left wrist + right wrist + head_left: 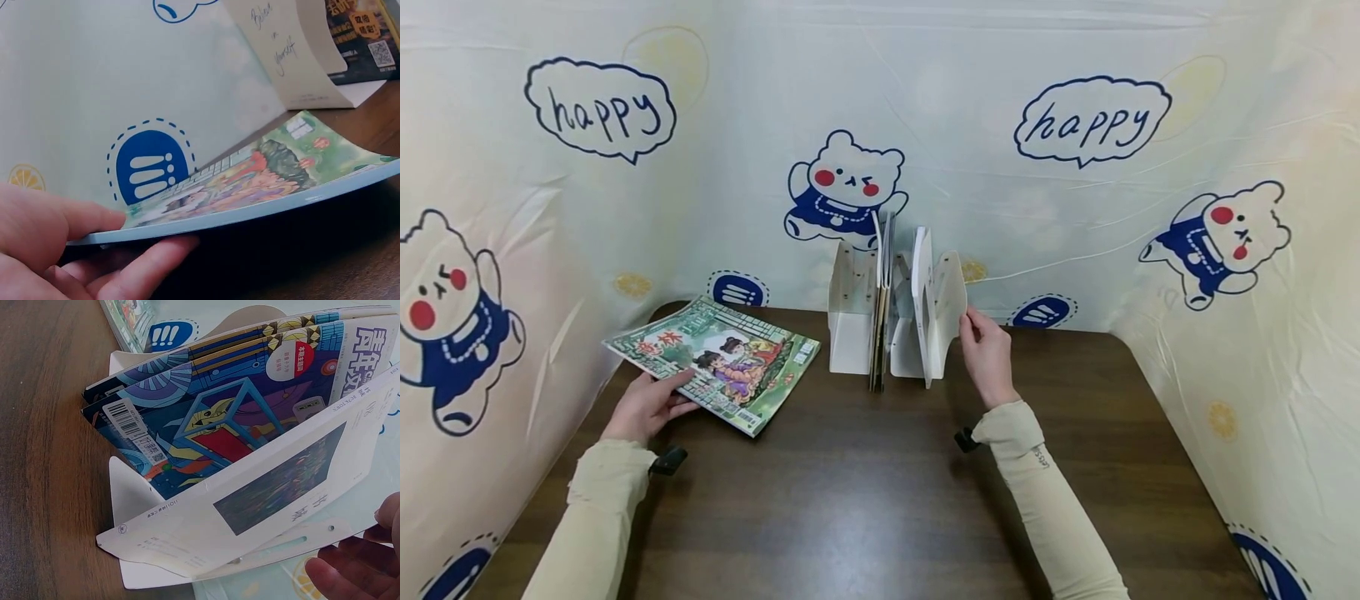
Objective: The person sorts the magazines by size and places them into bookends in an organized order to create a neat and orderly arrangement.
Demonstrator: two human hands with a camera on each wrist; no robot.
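Observation:
My left hand point(642, 408) holds a green illustrated magazine point(741, 362) by its near left edge, thumb on the cover and fingers underneath. In the left wrist view its pale edge bows slightly over the dark table. A white book stand point(850, 354) stands at the back middle, and my right hand point(988, 360) pinches the edge of its right-hand panel. Between the stand's dividers, dark blue magazines point(212, 419) stand upright. A white book point(187, 528) leans in the right compartment, close beside the panel in my right hand.
The brown wooden table point(850, 500) reaches back to a pale curtain point(970, 192) printed with bears and "happy" bubbles. This curtain also closes off the left and right sides. Dark wrist cameras point(668, 460) are strapped to both wrists.

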